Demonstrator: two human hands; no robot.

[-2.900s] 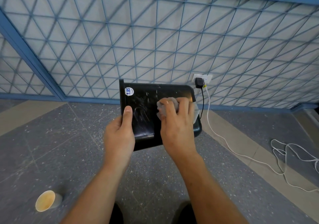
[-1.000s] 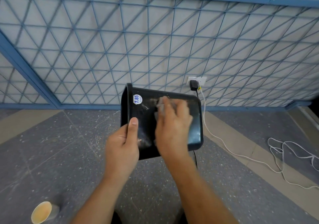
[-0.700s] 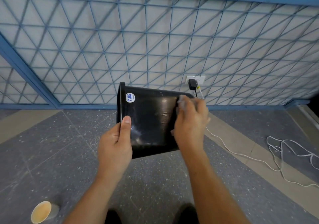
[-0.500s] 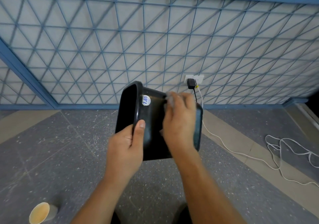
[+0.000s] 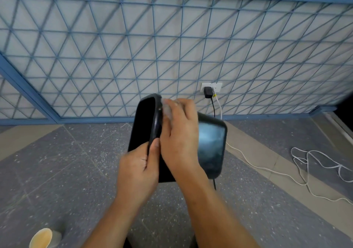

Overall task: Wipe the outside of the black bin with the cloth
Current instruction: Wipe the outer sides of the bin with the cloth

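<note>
Against half a second ago, the left hand has turned the black bin further round in the air. Its open mouth, just left of that hand's thumb, now shows wide and tall. Its glossy base faces out to the right beyond the right knuckles, and the round sticker that showed above the thumb is out of sight. The left hand grips the rim low down, thumb laid up the outside, the other fingers gone past the edge and hidden. The right hand has slid leftward along the wall and now lies just beside the left thumb. Its fingers lie together, nearly straight, pressing the pale cloth on the bin's outer wall right behind the rim, and a blurred bit of cloth shows left of the fingertips. Of the containers, the paper cup stands on the grey speckled floor far below and left of the left hand; it is tan inside, and whether that is drink or bare lining cannot be told. The bin, held on its side clear of the floor, is dark inside and nothing in it can be made out. Up and right of the right fingertips a black plug sits in a white wall socket, and a white cable trails from there over the floor to the right.
</note>
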